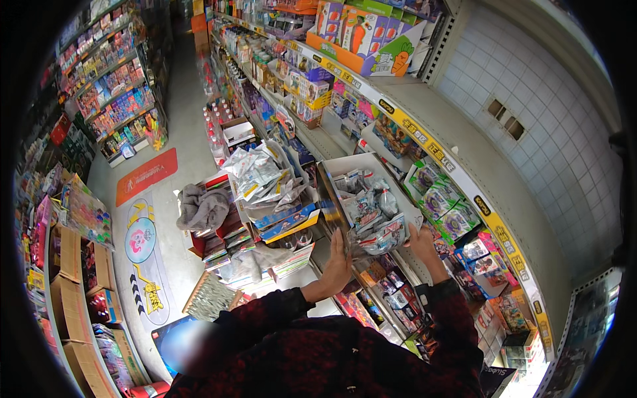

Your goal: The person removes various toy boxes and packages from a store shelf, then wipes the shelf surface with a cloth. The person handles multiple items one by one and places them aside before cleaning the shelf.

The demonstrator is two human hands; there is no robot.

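- Holding a grey open-topped box up at shelf height, the person has one hand on each side of it; it is tilted, its open face turned toward the camera.
- Packed inside the box are clear plastic packets with printed cards, heaped loosely; they reach to the near rim.
- The left hand lies flat against the box's near left wall, fingers stretched upward and pressing on it, not curled round anything.
- The right hand grips the near right corner of the box, fingers wrapped on its edge.
- Judging from how things lie, the box is lifted and carried by both hands but not yet set down on any shelf; the packets are all inside it, none in either hand.
- Just left of the box sits a cart or stack piled with more silvery packets and flat coloured boxes; a grey cloth is bunched beside it.
- Right of the box, the long shelf unit with a yellow price strip carries green-and-purple blister-packed toys, with smaller toy packs on the lower tiers.
- Above, on the top shelf, stand orange and green cartons.
- Farther out, the aisle floor shows an orange mat and a printed floor sticker, and across it stand cardboard cartons and another rack of goods.
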